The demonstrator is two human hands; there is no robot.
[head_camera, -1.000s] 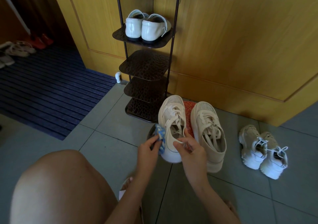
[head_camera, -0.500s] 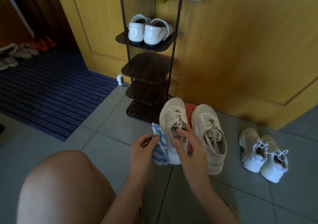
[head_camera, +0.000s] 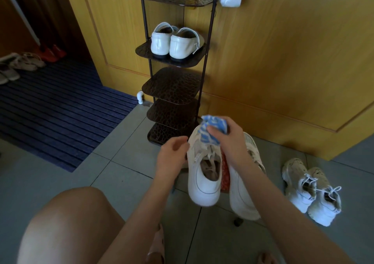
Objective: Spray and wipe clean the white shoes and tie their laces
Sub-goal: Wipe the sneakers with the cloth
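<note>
grips striped cloth (head_camera: 210, 131) in right hand (head_camera: 229, 142) over white sneaker (head_camera: 202, 186) toe; curls left hand (head_camera: 172, 155) beside sneaker, hold indeterminate.

Count with me: two white lace-up sneakers up front, the left sneaker (head_camera: 203, 180) and the right sneaker (head_camera: 241, 201). Off to the side, two chunky white sneakers (head_camera: 297, 184). Two white loafers (head_camera: 159, 44) on the shoe rack (head_camera: 172, 85) — one rack, five shelves showing. One blue-and-white cloth (head_camera: 211, 131), one red mesh item (head_camera: 224, 175), one blue striped mat (head_camera: 56, 111), one white doorstop (head_camera: 140, 97). Two red shoes (head_camera: 49, 52) far back — the pale footwear beside them is too blurred to count.
</note>
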